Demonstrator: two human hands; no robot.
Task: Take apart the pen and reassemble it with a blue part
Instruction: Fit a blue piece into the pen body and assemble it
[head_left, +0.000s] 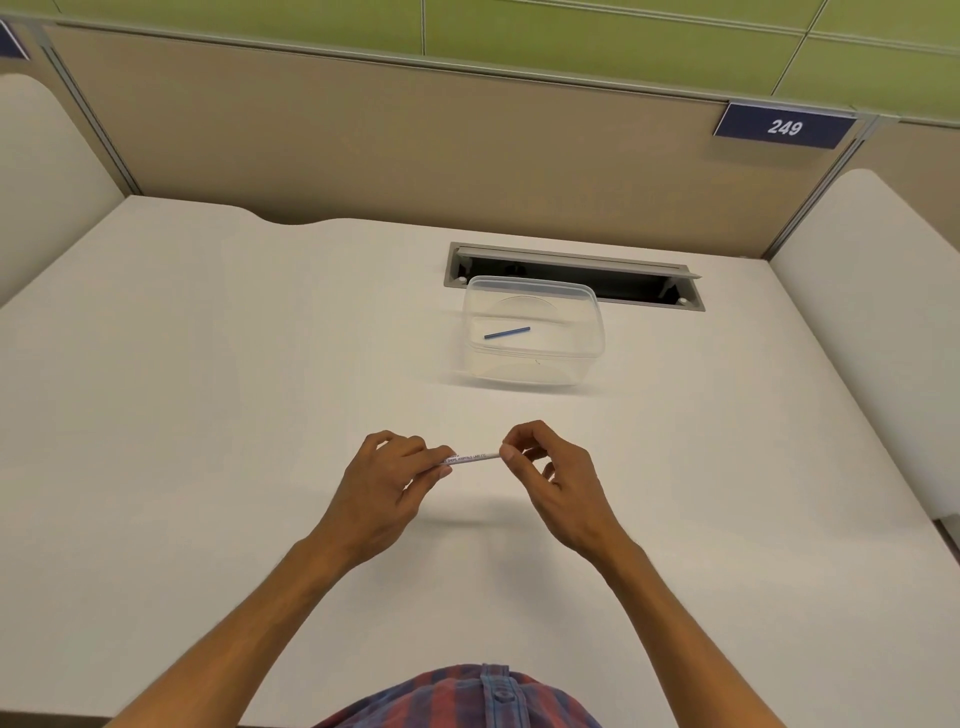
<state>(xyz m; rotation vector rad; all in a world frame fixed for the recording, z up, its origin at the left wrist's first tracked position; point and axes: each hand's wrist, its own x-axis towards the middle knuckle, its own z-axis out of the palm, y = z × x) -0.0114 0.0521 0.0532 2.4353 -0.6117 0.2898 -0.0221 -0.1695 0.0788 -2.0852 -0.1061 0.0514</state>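
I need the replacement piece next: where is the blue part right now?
In the head view, the blue part lies inside the clear container, right of centre on the desk, beyond both hands.

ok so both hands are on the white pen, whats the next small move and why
Probably pull or twist the ends apart: the left hand and right hand pinch opposite ends of the white pen, which looks whole, while the blue part waits in the clear container.

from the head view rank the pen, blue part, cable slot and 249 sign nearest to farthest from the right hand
1. pen: pinched at the right hand
2. blue part: inside the clear container, beyond the hands
3. cable slot: behind the container
4. 249 sign: up on the partition, far right
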